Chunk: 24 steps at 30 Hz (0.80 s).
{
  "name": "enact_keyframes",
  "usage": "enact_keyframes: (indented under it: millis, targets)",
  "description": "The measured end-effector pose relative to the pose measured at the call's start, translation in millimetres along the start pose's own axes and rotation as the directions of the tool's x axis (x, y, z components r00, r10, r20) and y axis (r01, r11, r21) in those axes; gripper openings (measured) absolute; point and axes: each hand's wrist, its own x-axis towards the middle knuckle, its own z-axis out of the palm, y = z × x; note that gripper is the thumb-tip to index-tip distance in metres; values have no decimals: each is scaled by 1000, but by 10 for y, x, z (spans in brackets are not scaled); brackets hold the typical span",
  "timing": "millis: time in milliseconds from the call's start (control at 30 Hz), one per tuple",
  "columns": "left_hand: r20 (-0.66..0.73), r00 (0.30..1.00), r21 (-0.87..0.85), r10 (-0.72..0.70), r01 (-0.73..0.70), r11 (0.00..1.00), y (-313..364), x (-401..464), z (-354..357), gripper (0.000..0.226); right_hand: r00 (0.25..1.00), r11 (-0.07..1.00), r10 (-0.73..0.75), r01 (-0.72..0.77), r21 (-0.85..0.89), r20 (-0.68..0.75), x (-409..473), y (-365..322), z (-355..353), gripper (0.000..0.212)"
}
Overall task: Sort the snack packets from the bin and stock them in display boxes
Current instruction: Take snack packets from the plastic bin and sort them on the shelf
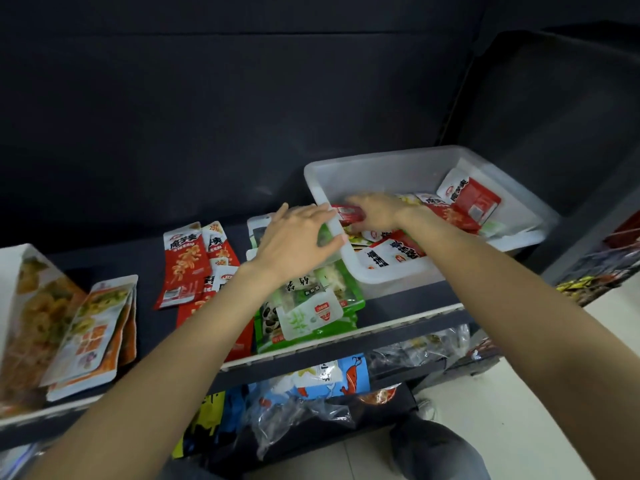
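The right hand (pixel 375 211) is inside the translucent plastic bin (pixel 412 168), its fingers curled on a glossy red packet (pixel 348 213) near the bin's left wall. The left hand (pixel 294 244) hovers with fingers spread over flat green packets (pixel 311 306) at the shelf (pixel 398 323) edge.

Dark shelf (pixel 398 332) with pale front edge strip, black back panel (pixel 242 116) behind. Lower shelf: clear plastic bags (pixel 298 420), blue packet with red shrimp print (pixel 349 375). Pale tiled floor (pixel 519 393) at right. Grey-trousered knee (pixel 436 452) bottom centre.
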Motion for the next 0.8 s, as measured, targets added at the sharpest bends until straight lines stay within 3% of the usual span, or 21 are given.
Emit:
enact_keyframes:
  millis: [67,133,200,300,400,500,567,667,733,800]
  targets:
    - [-4,1000,-3,-2,2,1000,-12,-2,24,58,997,1000,19,-19,-12,81,161,-34,55,65]
    - [-10,1000,-22,-7,7,1000,-31,0,42,59,995,994,36,-26,-108,88,253,-13,93,52]
    - [-24,1000,-45,-9,8,999,-43,-6,55,59,999,988,42,-41,-151,5,240,5,45,43]
    - [-29,999,-98,-21,18,995,-38,-13,37,57,972,994,112,-112,13,-207,-8,20,-176,41]
    - [-25,999,-162,-40,35,986,-1,-6,-60,48,858,951,211,-70,301,-468,-364,86,-373,29]
    - [-19,991,-324,-134,121,938,29,-25,-160,37,675,879,248,145,455,-695,-819,-42,-476,21]
    - [-4,970,-580,-243,196,791,54,-112,-236,38,606,834,201,305,459,-769,-1121,-238,-480,22]
    - [139,939,-891,-316,258,373,83,-333,-390,52,535,792,17,508,338,-844,-1372,-542,-348,23]
    - [221,924,-949,-312,278,150,43,-529,-498,51,487,797,-167,578,174,-857,-1361,-760,-190,28]
    - [218,916,-966,-338,252,61,-85,-753,-567,36,465,807,-351,591,-11,-813,-1251,-1002,-21,33]
